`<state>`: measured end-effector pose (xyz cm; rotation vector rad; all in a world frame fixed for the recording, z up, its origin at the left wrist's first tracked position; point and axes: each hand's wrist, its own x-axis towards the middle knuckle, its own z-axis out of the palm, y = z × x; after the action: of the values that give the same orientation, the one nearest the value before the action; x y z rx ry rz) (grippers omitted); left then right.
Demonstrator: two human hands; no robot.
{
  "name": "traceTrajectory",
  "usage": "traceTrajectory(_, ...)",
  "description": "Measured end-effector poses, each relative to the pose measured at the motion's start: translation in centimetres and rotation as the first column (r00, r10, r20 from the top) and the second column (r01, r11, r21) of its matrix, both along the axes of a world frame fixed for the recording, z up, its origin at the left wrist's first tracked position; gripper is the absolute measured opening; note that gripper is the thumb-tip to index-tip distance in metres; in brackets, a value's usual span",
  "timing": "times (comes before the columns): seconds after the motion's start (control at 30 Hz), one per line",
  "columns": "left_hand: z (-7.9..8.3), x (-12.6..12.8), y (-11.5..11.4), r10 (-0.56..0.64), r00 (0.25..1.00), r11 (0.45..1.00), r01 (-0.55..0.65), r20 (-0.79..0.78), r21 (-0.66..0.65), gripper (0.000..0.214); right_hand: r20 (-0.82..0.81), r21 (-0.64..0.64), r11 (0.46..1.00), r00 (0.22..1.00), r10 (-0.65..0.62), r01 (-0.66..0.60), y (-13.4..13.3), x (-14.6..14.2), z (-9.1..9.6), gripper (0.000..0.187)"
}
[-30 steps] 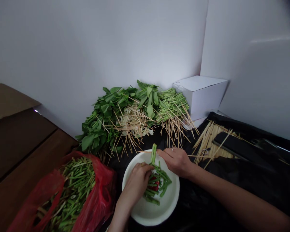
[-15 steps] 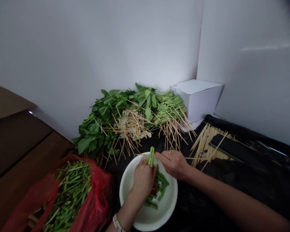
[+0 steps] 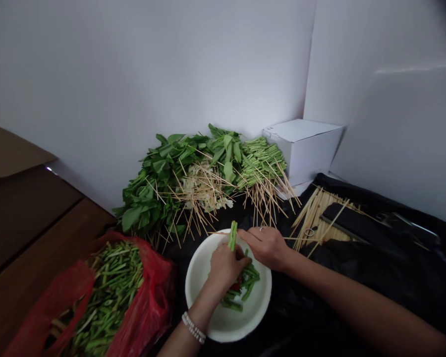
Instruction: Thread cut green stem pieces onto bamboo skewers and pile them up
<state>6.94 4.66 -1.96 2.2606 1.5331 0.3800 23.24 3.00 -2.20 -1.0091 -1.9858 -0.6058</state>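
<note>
My left hand (image 3: 225,267), a beaded bracelet at its wrist, is closed around short green stem pieces (image 3: 233,234) that stand up above its fingers. My right hand (image 3: 268,248) grips a bamboo skewer (image 3: 294,239), whose back end sticks out to the right. Its front lies across the stems and shows past them on the left; whether it pierces every piece is hidden. Both hands are over the white bowl (image 3: 241,333), the right one at its far right rim. More cut green stems (image 3: 250,280) and something small and red (image 3: 236,284) lie inside.
A red plastic bag (image 3: 154,287) of cut stems stands on the left. Behind the bowl lie leafy greens (image 3: 143,196), skewered pale vegetables (image 3: 202,186) and skewered stems (image 3: 263,161). A white box (image 3: 312,151), loose skewers (image 3: 325,206) and a black phone-like slab (image 3: 351,225) are at right.
The left hand has shifted slightly up, its fingers still around the stems. The right hand has moved a little up and left with the skewer. The view has tilted slightly.
</note>
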Motion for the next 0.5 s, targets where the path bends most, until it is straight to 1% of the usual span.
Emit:
traceTrajectory(0.13, -0.2, -0.1, 0.1, 0.011, 0.996, 0.998, -0.005, 0.091, -0.063, 0.005, 0.005, -0.01, 1.0, 1.0, -0.006, 0.006, -0.1, 0.1, 0.1, 0.024)
traceTrajectory(0.2, 0.1, -0.6, 0.4, 0.016, 0.976, 0.993, 0.01, 0.217, -0.118, 0.007, -0.007, -0.019, 1.0, 1.0, 0.0, 0.0, -0.1, 0.1, 0.1, 0.023)
traceTrajectory(0.23, 0.4, -1.0, 0.5, 0.021, 0.952, 0.987, 0.028, 0.304, -0.158, 0.008, -0.019, -0.018, 1.0, 1.0, 0.007, -0.007, -0.1, 0.1, 0.2, 0.023)
traceTrajectory(0.3, 1.3, -2.0, 0.7, 0.065, 0.866, 0.961, 0.079, 0.495, -0.264, 0.011, -0.042, -0.008, 1.0, 0.999, 0.023, -0.023, -0.2, 0.2, 0.3, 0.023)
traceTrajectory(0.37, 2.3, -3.1, 0.6, 0.137, 0.764, 0.917, 0.143, 0.63, -0.373, 0.017, -0.057, 0.003, 0.999, 0.998, 0.038, -0.037, -0.2, 0.2, 0.3, 0.023)
traceTrajectory(0.43, 3.2, -4.1, 0.4, 0.238, 0.659, 0.887, 0.151, 0.713, -0.436, 0.023, -0.063, 0.012, 0.999, 0.997, 0.047, -0.046, -0.3, 0.3, 0.3, 0.022)
traceTrajectory(0.5, 3.7, -4.8, 0.3, 0.334, 0.562, 0.859, 0.149, 0.757, -0.49, 0.026, -0.06, 0.012, 0.999, 0.997, 0.053, -0.052, -0.3, 0.3, 0.4, 0.022)
